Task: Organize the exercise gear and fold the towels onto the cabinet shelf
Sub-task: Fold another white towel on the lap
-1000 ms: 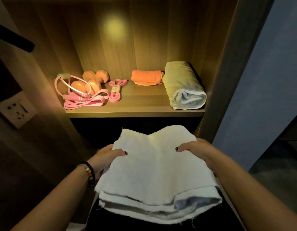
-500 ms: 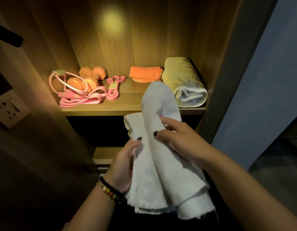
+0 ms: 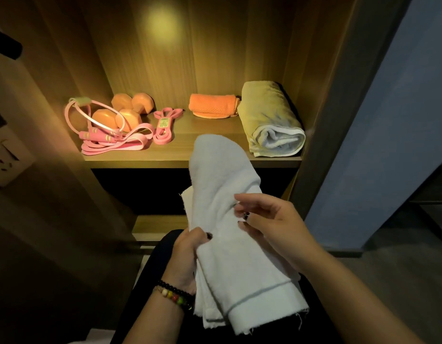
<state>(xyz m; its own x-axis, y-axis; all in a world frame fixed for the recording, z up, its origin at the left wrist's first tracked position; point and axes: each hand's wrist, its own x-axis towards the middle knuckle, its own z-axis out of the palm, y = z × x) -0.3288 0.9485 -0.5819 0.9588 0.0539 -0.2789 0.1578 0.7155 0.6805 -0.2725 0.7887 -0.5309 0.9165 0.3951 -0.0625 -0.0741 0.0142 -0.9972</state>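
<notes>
Gripping the lower left edge of a white terry towel (image 3: 227, 219) folded into a long narrow bundle, the left hand (image 3: 187, 259) has its fingers and thumb curled round the cloth, a beaded bracelet (image 3: 174, 295) sitting on its wrist. The right hand (image 3: 269, 224) lies against the towel's right side about halfway up, its fingers loosely bent with the tips touching the fabric; whether they pinch a fold or only rest there cannot be told. The towel stands tilted between the two hands in front of the cabinet, its rounded upper end reaching up over the front edge of the lit wooden cabinet shelf (image 3: 190, 160), its frayed lower ends hanging over the person's dark lap.

On the shelf, at the right end, lies a rolled yellow-green towel with a white inner layer (image 3: 272, 120). Just beside it, toward the back, sits a small folded orange cloth (image 3: 212, 105). Left of centre lies a pink resistance band with a green label (image 3: 164, 125). Farther left, a pink skipping rope (image 3: 95, 130) and a flat pink elastic band (image 3: 120, 145) are heaped against two orange dumbbells (image 3: 125, 110). A white wall socket (image 3: 6, 162) shows on the dim panel at far left.
</notes>
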